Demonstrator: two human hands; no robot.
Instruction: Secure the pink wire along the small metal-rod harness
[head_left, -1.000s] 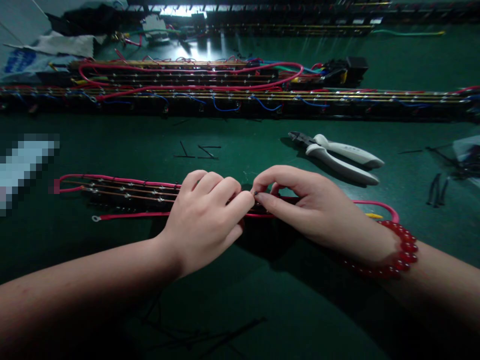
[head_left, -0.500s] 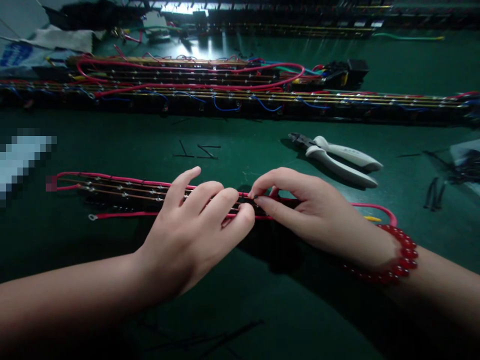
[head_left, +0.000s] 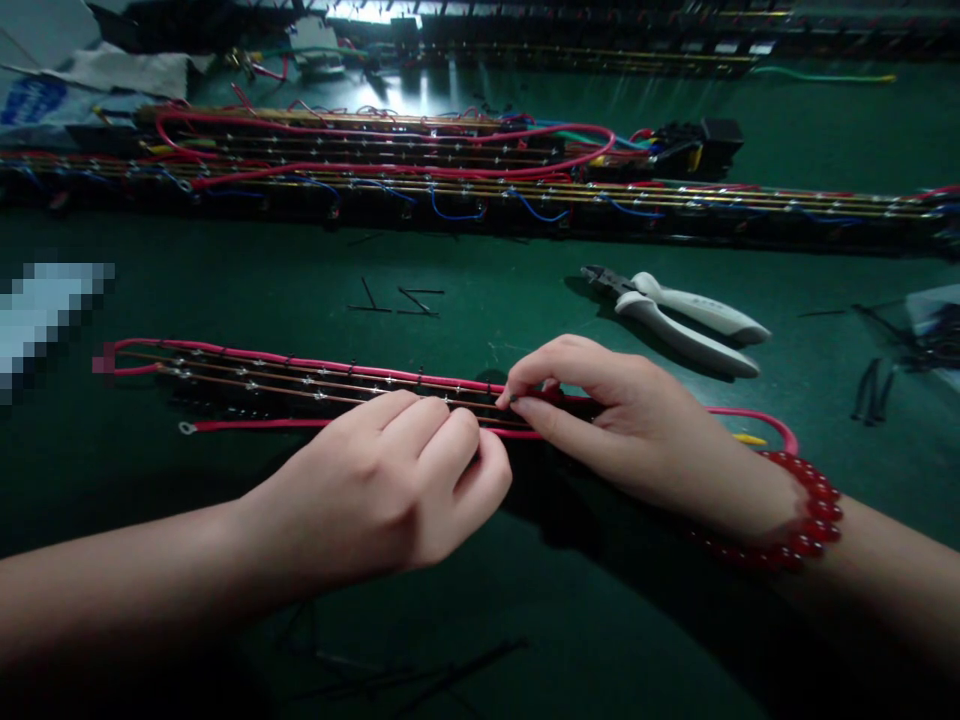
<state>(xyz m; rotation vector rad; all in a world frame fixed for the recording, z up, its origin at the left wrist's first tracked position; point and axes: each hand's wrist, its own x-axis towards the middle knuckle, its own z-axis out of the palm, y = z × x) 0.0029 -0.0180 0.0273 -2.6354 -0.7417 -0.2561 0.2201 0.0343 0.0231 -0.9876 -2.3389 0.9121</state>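
The wired assembly (head_left: 337, 388) lies on the green counter (head_left: 487, 270) beneath both hands, its long axis running left to right, the right end slanting slightly toward the person. A red cable (head_left: 360, 372) follows its far edge. The right hand (head_left: 622, 410) is nearer to this cable: its grip, thumb pressed toward index finger, pinches a small dark piece (head_left: 514, 398) just beside it. The left hand (head_left: 405, 470) is just to the left, fingers curled in at the assembly's near side; its fingertips are hidden, so whether they hold anything cannot be told. Leftward, the assembly extends well past this hand, with a ring terminal (head_left: 187, 428) near that end. Beyond it, a broad band of counter reaches to a long wired bar (head_left: 360, 205); pliers (head_left: 649, 315) lie there past the right hand, thin black strips (head_left: 369, 308) past the left. The counter's near edge does not show.
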